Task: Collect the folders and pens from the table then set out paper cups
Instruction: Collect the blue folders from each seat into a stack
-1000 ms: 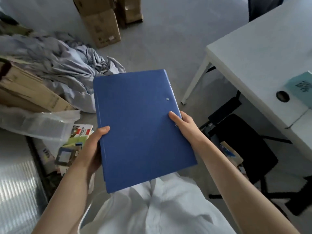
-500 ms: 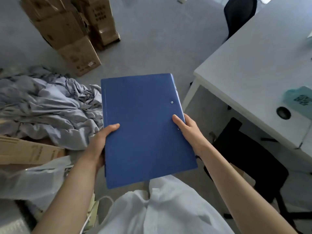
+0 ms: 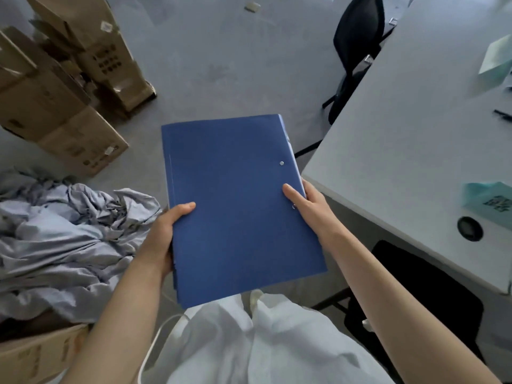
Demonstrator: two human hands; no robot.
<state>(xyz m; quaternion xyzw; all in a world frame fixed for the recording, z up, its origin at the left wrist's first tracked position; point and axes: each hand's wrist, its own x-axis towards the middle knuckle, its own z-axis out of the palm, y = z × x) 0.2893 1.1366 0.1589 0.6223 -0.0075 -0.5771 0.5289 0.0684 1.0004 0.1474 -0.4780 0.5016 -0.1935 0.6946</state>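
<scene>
Folders [image 3: 238, 206], a blue stack with several edges showing along its left and lower sides, sit in the middle of the frame, gripped on both sides. The left hand [image 3: 163, 231] clamps the left edge, thumb curled on top of the cover and fingers hidden beneath. The right hand [image 3: 307, 203] holds the right edge the same way, thumb lying along the cover near a small metal stud.

Judging by this, the collecting step is under way: the stack is held in the air, off the worktop [image 3: 410, 139] that fills the right of the frame. A dark pen [image 3: 502, 115] lies at the far right edge of that worktop, so the next move probably calls for freeing one hand to pick it up, or setting the stack down first. No paper cups are in sight.

Cardboard boxes [image 3: 63, 106] stand at upper left, crumpled grey cloth [image 3: 69, 239] at left.
</scene>
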